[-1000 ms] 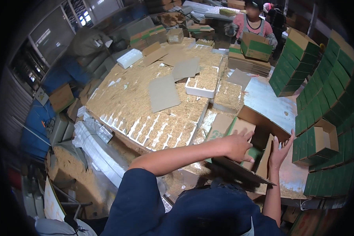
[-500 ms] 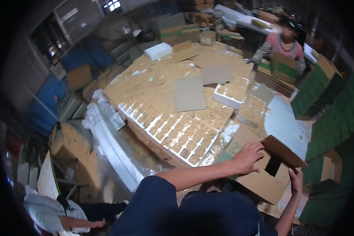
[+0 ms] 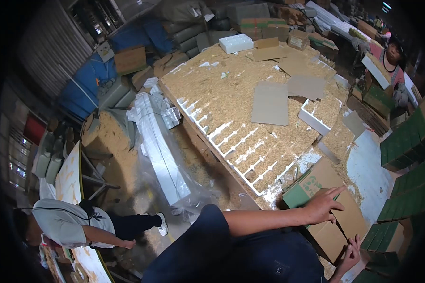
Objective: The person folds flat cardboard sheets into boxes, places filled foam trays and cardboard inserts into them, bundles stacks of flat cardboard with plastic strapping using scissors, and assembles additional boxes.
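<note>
A brown cardboard carton (image 3: 327,239) sits in front of me at the lower right, its two long top flaps lying nearly closed with a narrow dark gap between them. Across the far flap (image 3: 353,213) my left hand (image 3: 323,206) reaches, its fingers spread and resting on the cardboard. At the carton's right end is my right hand (image 3: 349,253), fingers stretched out against the edge where the flaps meet. A green and tan carton (image 3: 311,183) with printing lies just beyond, partly behind my left forearm.
A large sawdust-covered table (image 3: 231,101) holds white foam trays (image 3: 316,115) and flat cardboard sheets (image 3: 270,104). Green cartons (image 3: 408,141) stack up on the right. Across the table a co-worker (image 3: 393,61) holds a sawdust-filled tray. Another person (image 3: 71,221) stands lower left, near wrapped white foam (image 3: 163,155).
The raised far flap has folded down over the carton's opening. My view has turned, shifting the scene. The co-worker across the table now lifts a tray.
</note>
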The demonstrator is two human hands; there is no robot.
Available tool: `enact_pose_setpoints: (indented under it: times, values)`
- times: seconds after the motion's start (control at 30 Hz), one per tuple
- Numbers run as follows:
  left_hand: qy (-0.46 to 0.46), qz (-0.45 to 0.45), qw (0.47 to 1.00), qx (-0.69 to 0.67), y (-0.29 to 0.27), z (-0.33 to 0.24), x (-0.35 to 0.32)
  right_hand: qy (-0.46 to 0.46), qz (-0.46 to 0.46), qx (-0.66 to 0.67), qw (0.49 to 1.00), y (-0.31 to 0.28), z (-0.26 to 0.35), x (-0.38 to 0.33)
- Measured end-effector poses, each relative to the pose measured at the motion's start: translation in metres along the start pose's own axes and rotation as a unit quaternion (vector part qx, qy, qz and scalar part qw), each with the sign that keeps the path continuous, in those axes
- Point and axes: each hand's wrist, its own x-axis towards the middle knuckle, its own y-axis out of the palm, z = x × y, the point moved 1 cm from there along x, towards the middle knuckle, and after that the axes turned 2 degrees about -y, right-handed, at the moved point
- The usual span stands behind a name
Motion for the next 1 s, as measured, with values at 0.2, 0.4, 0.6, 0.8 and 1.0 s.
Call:
enact_pose_setpoints:
  times: [0.2, 0.4, 0.6, 0.8, 1.0]
  values:
    - [-0.046, 0.067, 0.996, -0.022, -0.02, -0.007, 0.011, 0.214, 0.029, 0.007, 0.976, -0.038, 0.001, -0.046]
    - [-0.026, 0.095, 0.995, -0.009, -0.029, -0.011, 0.017, 0.298, -0.03, 0.029, 0.954, 0.055, -0.068, -0.123]
    - [-0.011, 0.172, 0.982, -0.074, -0.06, -0.008, 0.038, 0.233, -0.143, 0.092, 0.957, 0.016, 0.018, -0.039]
    - [0.035, 0.177, 0.983, -0.039, -0.053, -0.004, 0.051, 0.211, -0.124, 0.066, 0.967, -0.021, 0.05, 0.009]
    - [-0.104, 0.161, 0.974, -0.119, -0.018, 0.045, -0.007, 0.138, -0.094, -0.112, 0.98, 0.006, 0.081, -0.022]
